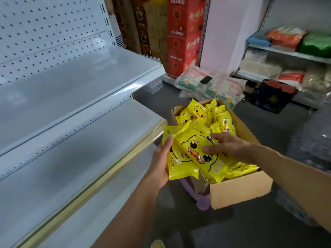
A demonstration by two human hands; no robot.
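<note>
Several yellow duck packets [189,140]: left hand [161,161] grips them, right hand [227,145] rests straight fingers on top, over cardboard box [240,192]; white shelves [71,140] left.

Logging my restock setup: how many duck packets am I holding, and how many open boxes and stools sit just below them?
Yellow duck packets, held: 2
Cardboard box: 1
Purple stool: 1
Total: 4

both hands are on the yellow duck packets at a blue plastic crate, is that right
Not quite: it is an open cardboard box, not a blue plastic crate. The head view shows the left hand and the right hand on the yellow duck packets at it.
</note>
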